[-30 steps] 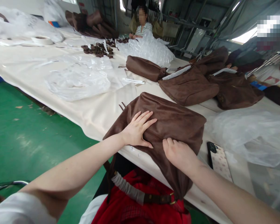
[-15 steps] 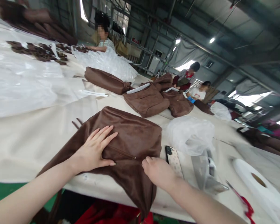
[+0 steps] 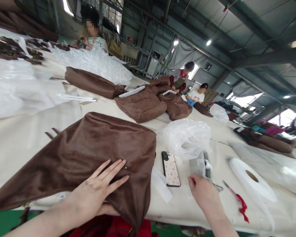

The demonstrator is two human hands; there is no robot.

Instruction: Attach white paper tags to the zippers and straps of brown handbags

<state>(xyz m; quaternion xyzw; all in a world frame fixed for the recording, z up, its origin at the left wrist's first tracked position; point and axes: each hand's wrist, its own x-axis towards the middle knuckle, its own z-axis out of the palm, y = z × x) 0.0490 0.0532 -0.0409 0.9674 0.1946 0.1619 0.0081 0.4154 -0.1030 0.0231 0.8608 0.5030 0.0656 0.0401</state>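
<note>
A brown suede-like bag (image 3: 96, 135) lies flat at the table's near edge, its lower part hanging over. On its zipped front rests my left hand (image 3: 98, 184), fingers spread beside the small zipper pull (image 3: 124, 168). My right hand (image 3: 203, 191) is off the bag, in front of a grey holder with a shiny metal part (image 3: 197, 166). Its fingers are curled together, and what they pinch, if anything, I cannot make out. Between the bag and that hand lie a phone in a patterned case (image 3: 172, 171) and a white paper strip (image 3: 162, 187).
Clear plastic bags (image 3: 187, 136) are bunched behind the phone. Red-handled scissors (image 3: 239, 200) and a white roll (image 3: 251, 177) lie at right. More brown bags (image 3: 140, 103) stand farther back, near a plastic heap (image 3: 93, 64). Several people work around the table.
My right hand has left the bag and moved right, to the grey holder. My left hand has slid down toward the zipper pull. The white strip beside the phone now shows.
</note>
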